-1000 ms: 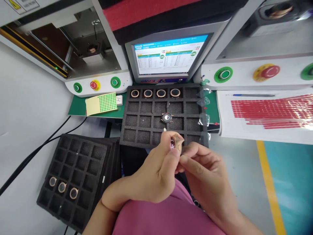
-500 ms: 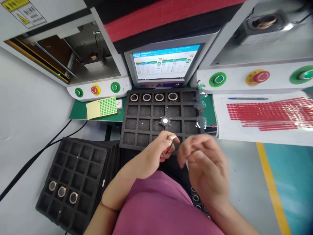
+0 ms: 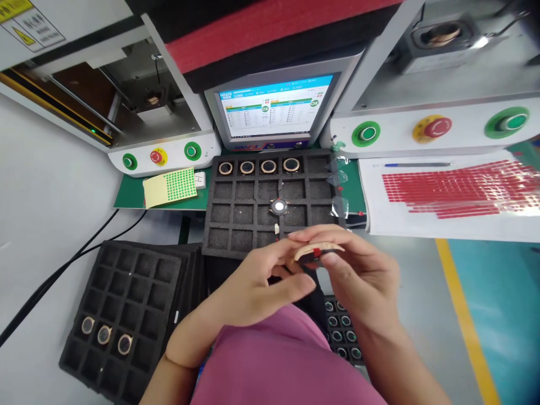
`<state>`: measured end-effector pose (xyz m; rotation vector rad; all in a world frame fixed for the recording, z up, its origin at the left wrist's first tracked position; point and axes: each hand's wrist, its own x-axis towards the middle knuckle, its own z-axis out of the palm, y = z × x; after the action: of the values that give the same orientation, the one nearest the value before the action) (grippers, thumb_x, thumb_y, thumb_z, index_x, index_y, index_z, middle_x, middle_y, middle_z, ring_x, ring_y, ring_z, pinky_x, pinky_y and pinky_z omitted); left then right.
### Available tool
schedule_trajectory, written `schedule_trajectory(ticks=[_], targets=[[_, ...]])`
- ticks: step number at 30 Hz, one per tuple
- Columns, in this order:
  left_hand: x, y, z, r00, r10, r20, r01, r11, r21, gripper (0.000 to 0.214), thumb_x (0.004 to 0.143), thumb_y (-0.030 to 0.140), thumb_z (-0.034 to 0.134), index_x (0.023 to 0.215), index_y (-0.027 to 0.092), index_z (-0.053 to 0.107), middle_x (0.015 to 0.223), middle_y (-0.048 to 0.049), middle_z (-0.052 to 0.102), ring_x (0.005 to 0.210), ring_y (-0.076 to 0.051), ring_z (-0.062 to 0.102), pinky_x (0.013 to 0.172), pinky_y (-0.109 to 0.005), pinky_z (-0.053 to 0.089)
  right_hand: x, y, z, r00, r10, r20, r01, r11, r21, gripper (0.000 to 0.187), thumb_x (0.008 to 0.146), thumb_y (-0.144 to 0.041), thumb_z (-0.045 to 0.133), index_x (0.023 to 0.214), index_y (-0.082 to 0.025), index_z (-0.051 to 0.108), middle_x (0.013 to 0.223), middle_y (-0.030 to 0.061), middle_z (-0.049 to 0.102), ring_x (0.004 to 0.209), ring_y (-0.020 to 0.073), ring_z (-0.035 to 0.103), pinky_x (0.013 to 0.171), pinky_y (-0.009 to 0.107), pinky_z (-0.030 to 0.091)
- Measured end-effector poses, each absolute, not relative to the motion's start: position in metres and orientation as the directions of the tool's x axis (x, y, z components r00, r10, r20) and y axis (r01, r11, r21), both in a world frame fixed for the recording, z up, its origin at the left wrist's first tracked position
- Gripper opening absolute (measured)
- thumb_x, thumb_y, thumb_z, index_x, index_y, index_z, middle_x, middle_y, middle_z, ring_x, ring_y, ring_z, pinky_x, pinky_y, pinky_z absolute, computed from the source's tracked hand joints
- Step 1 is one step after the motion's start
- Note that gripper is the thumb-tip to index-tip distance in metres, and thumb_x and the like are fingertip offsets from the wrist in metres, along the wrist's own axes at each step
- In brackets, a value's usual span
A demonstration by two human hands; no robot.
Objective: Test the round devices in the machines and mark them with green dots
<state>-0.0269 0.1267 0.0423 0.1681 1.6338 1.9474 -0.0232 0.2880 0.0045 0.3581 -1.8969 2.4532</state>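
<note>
Watch case, round, rose-gold metal, sitting edge-on between both hands, hovering just above near edge of foam tray. Left hand reaching in from lower left, forearm bent across chest, fingers half curled, fingertips gripping case's left end, thumb stretching out below. Right hand coming in from right, fingers loosely curled, pinching case's right end. Small red tab showing on case. Tray looking black, soft, cut into square pockets, holding four ring-shaped cases in far row, white-faced watch lying mid-tray. Second black tray lying lower left, carrying three cases.
</note>
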Motion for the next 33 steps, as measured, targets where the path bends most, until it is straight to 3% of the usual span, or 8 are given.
schedule_trajectory(ticks=[3, 8, 14, 22, 28, 33], targets=[[-0.019, 0.131, 0.042, -0.925, 0.334, -0.179, -0.186, 0.01, 0.982, 0.024, 0.091, 0.033, 0.064, 0.109, 0.017, 0.068, 0.094, -0.0051, 0.071, 0.079, -0.014, 0.067, 0.073, -0.024, 0.055, -0.02, 0.282, 0.004, -0.98, -0.039, 0.194, -0.174, -0.303, -0.937, 0.016, 0.094, -0.02, 0.059, 0.102, -0.027, 0.071, 0.103, 0.0034, 0.07, 0.1, 0.0172, 0.066, 0.086, 0.031, 0.057], [-0.015, 0.139, 0.041, -0.973, 0.204, 0.112, 0.162, 0.246, 0.956, 0.016, 0.094, 0.019, 0.059, 0.105, 0.018, 0.071, 0.096, -0.0029, 0.076, 0.08, -0.012, 0.071, 0.072, -0.02, 0.056, -0.016, 0.271, 0.011, -0.98, -0.013, 0.196, -0.175, -0.401, -0.899, 0.017, 0.096, -0.028, 0.056, 0.107, -0.024, 0.069, 0.106, 0.0046, 0.068, 0.103, 0.0182, 0.064, 0.089, 0.032, 0.056], [-0.012, 0.141, 0.043, -0.947, 0.197, 0.253, 0.31, 0.356, 0.882, 0.012, 0.092, 0.012, 0.06, 0.1, 0.016, 0.068, 0.09, -0.0029, 0.075, 0.076, -0.011, 0.07, 0.071, -0.02, 0.057, -0.015, 0.261, 0.016, -0.985, 0.006, 0.17, -0.157, -0.419, -0.894, 0.014, 0.097, -0.023, 0.053, 0.099, -0.024, 0.066, 0.099, 0.0035, 0.068, 0.095, 0.0185, 0.066, 0.085, 0.036, 0.057], [-0.006, 0.14, 0.041, -0.9, 0.226, 0.372, 0.435, 0.447, 0.782, 0.014, 0.097, 0.016, 0.051, 0.1, 0.013, 0.064, 0.083, -0.0054, 0.071, 0.072, -0.013, 0.068, 0.069, -0.022, 0.056, -0.011, 0.246, 0.021, -0.977, 0.096, 0.192, -0.214, -0.524, -0.824, 0.012, 0.096, -0.024, 0.053, 0.099, -0.023, 0.065, 0.094, 0.0023, 0.063, 0.091, 0.0171, 0.067, 0.086, 0.038, 0.059], [-0.006, 0.138, 0.034, -0.829, 0.243, 0.504, 0.553, 0.491, 0.673, 0.017, 0.096, 0.014, 0.051, 0.108, 0.012, 0.062, 0.094, -0.0082, 0.072, 0.087, -0.016, 0.069, 0.084, -0.027, 0.057, -0.016, 0.247, 0.026, -0.997, 0.027, 0.072, -0.074, -0.58, -0.811, 0.01, 0.088, -0.028, 0.061, 0.079, -0.023, 0.058, 0.085, 0.0016, 0.058, 0.081, 0.0168, 0.065, 0.078, 0.038, 0.062], [-0.007, 0.139, 0.027, -0.755, 0.264, 0.6, 0.631, 0.543, 0.554, 0.018, 0.096, 0.011, 0.049, 0.11, 0.01, 0.061, 0.093, -0.0085, 0.073, 0.089, -0.017, 0.069, 0.087, -0.028, 0.057, -0.016, 0.238, 0.025, -0.993, 0.107, 0.054, -0.111, -0.659, -0.744, 0.007, 0.08, -0.024, 0.058, 0.074, -0.023, 0.054, 0.077, 0.0006, 0.052, 0.074, 0.0148, 0.06, 0.078, 0.036, 0.061]])
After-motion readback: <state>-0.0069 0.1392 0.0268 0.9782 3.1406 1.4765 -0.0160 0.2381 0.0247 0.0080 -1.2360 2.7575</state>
